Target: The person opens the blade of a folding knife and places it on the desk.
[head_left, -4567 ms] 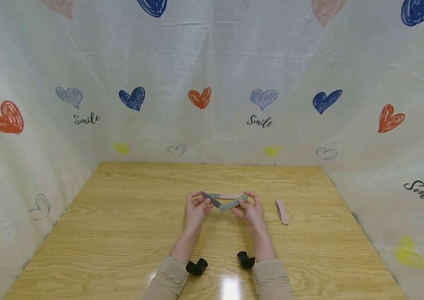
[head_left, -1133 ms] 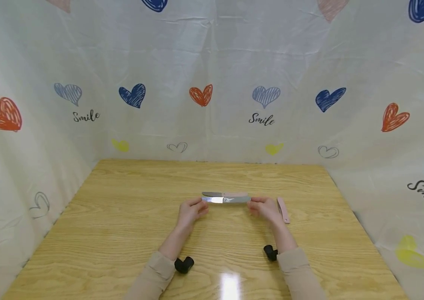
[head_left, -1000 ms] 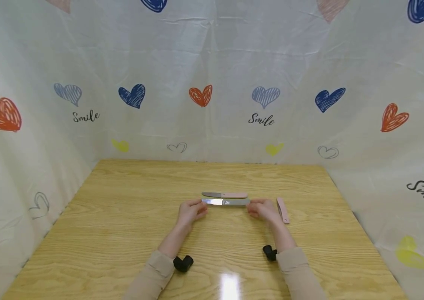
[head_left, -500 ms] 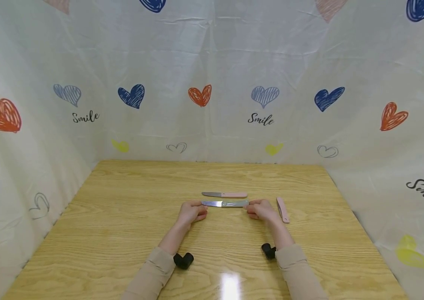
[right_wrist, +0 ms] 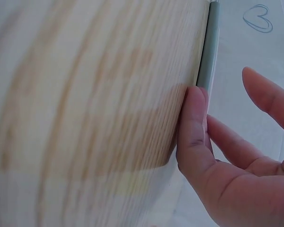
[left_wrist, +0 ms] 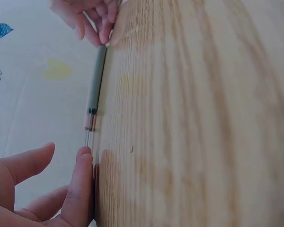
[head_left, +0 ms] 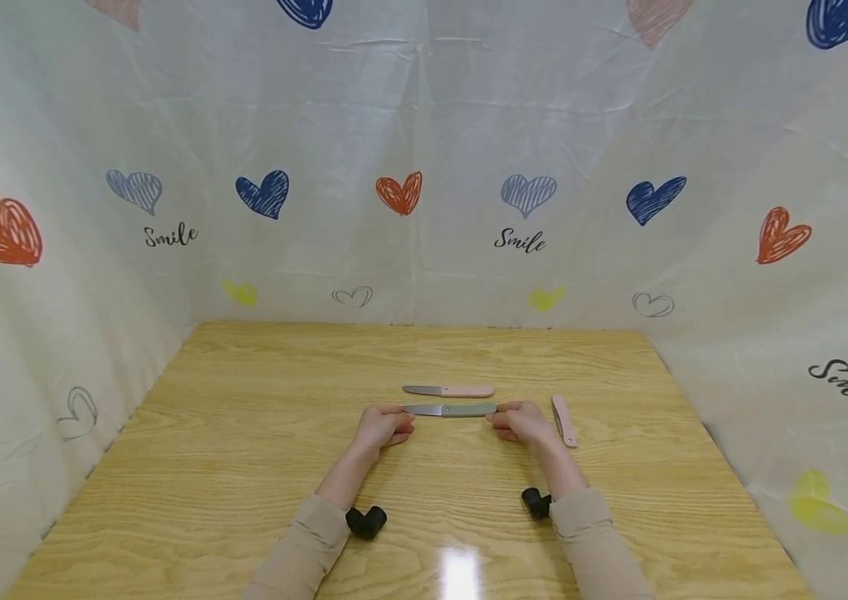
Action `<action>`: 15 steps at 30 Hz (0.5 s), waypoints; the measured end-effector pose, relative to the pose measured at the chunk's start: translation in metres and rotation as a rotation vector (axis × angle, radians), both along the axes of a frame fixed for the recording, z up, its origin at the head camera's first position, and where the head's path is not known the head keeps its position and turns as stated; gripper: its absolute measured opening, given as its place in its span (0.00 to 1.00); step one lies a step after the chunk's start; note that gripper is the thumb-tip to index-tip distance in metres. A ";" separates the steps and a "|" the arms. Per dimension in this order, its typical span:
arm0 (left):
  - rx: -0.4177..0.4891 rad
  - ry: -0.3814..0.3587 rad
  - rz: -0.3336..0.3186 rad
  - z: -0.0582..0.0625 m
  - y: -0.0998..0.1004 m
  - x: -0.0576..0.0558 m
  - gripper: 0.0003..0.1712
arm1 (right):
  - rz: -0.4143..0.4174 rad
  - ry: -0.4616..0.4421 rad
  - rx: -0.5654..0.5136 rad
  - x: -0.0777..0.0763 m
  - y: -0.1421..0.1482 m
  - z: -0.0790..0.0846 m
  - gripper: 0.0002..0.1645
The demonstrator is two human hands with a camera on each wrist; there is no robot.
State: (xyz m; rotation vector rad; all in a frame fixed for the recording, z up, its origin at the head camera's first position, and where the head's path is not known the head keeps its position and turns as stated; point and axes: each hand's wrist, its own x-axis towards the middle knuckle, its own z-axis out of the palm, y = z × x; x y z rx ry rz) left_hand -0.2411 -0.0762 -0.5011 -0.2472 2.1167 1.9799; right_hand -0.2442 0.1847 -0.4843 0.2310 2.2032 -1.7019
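Observation:
A folding knife with a grey-green handle [head_left: 470, 410] lies unfolded on the table, its blade pointing left. My left hand [head_left: 381, 427] touches the blade's tip end with its fingers; the thumb stands apart in the left wrist view. At the other end, fingertips of my right hand [right_wrist: 236, 165] touch the butt of the green handle, the thumb likewise held away. Just behind, and roughly parallel, lies an unfolded knife with a pink handle [head_left: 467, 391]. To the right of my right hand is a folded pink knife [head_left: 564, 421], set at a slant.
The wooden table [head_left: 258, 467] runs back to a pale curtain [head_left: 454, 125] printed with hearts and "Smile", which also hangs along both sides. Black wrist-worn devices [head_left: 367, 522] sit by the sleeves.
Both hands earlier held the green knife half folded above the table. It was then straightened and set down, moving slightly toward me from the pink one. The hands have barely moved in the last half second.

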 end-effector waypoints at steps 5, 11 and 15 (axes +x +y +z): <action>-0.007 -0.015 0.007 0.000 0.001 -0.001 0.29 | 0.003 0.000 -0.017 0.002 0.001 0.000 0.36; -0.028 -0.013 -0.007 0.002 0.002 0.002 0.31 | 0.011 0.002 -0.035 0.003 0.001 0.001 0.36; -0.040 -0.001 -0.020 0.004 0.003 0.003 0.33 | 0.010 0.004 -0.048 0.004 0.000 0.002 0.37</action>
